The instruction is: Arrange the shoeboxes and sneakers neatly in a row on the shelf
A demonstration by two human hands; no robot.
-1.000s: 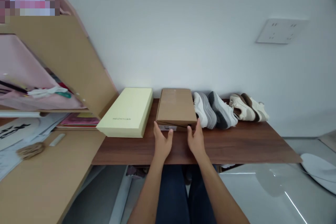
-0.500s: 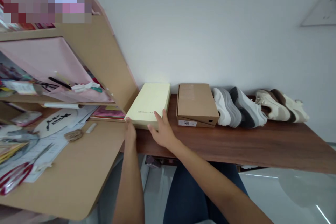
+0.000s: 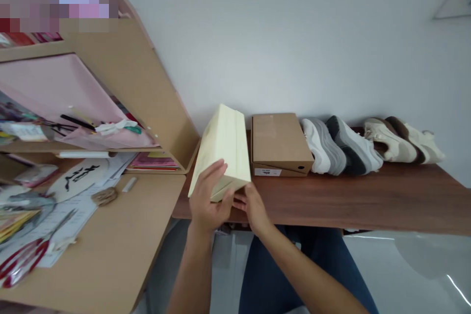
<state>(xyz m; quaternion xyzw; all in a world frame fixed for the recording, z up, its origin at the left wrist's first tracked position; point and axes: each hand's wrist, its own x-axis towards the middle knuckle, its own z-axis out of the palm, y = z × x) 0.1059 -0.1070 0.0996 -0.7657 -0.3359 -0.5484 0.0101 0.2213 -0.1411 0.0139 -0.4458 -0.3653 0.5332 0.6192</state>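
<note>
A pale yellow cardboard box (image 3: 231, 142) is tilted up on its side over the left end of the brown wooden bench (image 3: 331, 201). My left hand (image 3: 209, 198) grips its near left part, fingers over the top edge and thumb along the near end. Around the lower right corner of the box, my right hand (image 3: 253, 208) has its fingers curled underneath, partly hidden. Just right of it stands a brown cardboard shoebox (image 3: 279, 140), lid on, with a white label on its near end.
Grey-white sneakers (image 3: 338, 147) and beige-brown shoes (image 3: 401, 140) stand along the wall on the right. A tan desk (image 3: 110, 250) at left holds red-handled scissors (image 3: 35, 255), papers and a twine bundle (image 3: 104, 196). A shelf panel (image 3: 147, 83) rises beside the box.
The yellow box has gone from lying flat to tilted on its side. My left hand moved from its left corner onto its near part; my right hand went from its top to its lower right corner.
</note>
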